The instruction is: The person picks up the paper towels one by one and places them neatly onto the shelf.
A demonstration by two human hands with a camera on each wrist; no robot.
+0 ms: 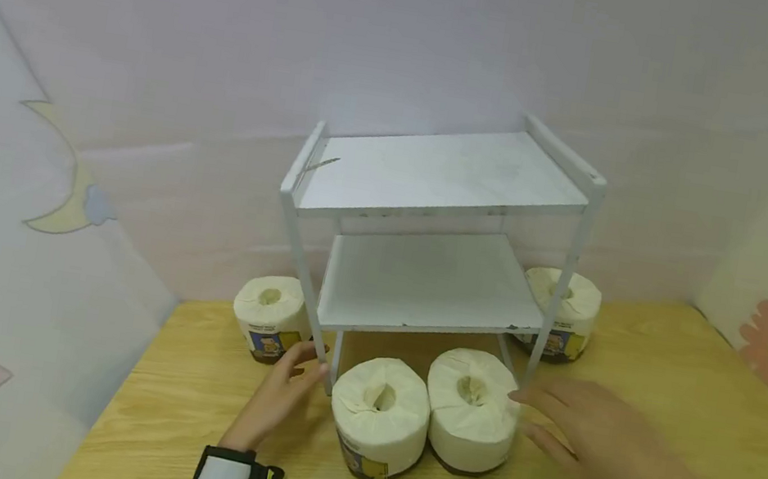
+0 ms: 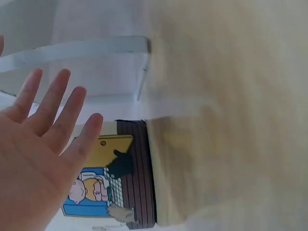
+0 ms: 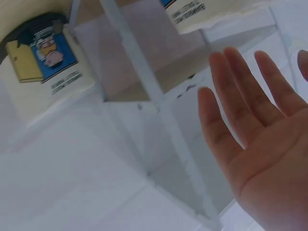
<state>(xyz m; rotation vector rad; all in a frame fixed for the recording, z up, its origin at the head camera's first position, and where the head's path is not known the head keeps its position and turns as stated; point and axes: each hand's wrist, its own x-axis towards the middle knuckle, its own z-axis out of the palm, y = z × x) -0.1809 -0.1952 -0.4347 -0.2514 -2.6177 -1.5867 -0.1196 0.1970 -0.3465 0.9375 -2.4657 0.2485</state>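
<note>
A white three-sided-looking rack with two flat shelves (image 1: pixel 437 285) stands against the back wall. Two wrapped toilet paper rolls, a left one (image 1: pixel 369 436) and a right one (image 1: pixel 470 434), stand upright side by side at its front. By the rack's left front leg is my left hand (image 1: pixel 278 398), fingers extended, holding nothing; its palm and straight fingers (image 2: pixel 57 110) show in the left wrist view. My right hand (image 1: pixel 586 435) reaches in beside the right front roll, fingertips right at its side. The right wrist view shows that hand (image 3: pixel 260 125) with straight, slightly spread fingers.
Another wrapped roll (image 1: pixel 268 317) stands behind the left hand, left of the rack. One more roll (image 1: pixel 571 309) stands behind the rack's right leg. Everything rests on a wooden table (image 1: pixel 158 404), with patterned cloth walls (image 1: pixel 155 73) around it.
</note>
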